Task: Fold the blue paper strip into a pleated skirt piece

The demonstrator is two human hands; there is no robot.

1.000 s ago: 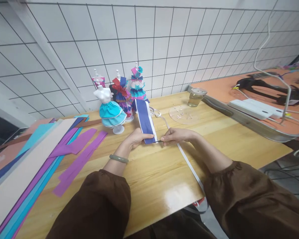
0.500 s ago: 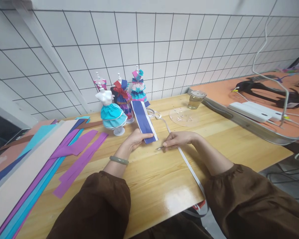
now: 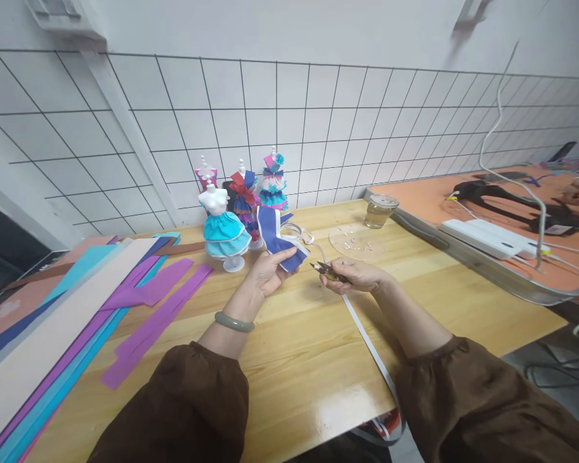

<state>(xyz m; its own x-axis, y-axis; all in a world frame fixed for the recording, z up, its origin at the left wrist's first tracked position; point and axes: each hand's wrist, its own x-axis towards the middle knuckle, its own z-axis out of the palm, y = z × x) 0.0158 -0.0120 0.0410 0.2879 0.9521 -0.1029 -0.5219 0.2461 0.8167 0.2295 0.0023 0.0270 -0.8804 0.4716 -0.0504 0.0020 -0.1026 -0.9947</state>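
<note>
My left hand (image 3: 269, 273) pinches the near end of a dark blue strip with white edges (image 3: 271, 230), raised and bent above the table. Its far end reaches toward the dressed mini mannequins. To the right, my right hand (image 3: 353, 275) grips a pair of thread snips (image 3: 329, 272), blades parted and pointing left at the strip, with a small gap between. A narrow white tape (image 3: 367, 335) runs from beneath the right hand over the table's front edge. Closest to my left hand stands a white mini mannequin (image 3: 215, 200) in a tiered turquoise skirt (image 3: 226, 233).
Long coloured fabric strips (image 3: 84, 302) and purple pieces (image 3: 157, 328) cover the left side. Behind my hands lie tape rolls (image 3: 296, 233) and a clear round dish (image 3: 357, 243) of small bits. A lidded cup (image 3: 380, 212) stands near an orange-topped table (image 3: 415, 186).
The blue strip's near end has lifted off the table and bent upward in my left hand. My right hand has turned the snips up, showing their parted blades. The view has tilted up slightly.
</note>
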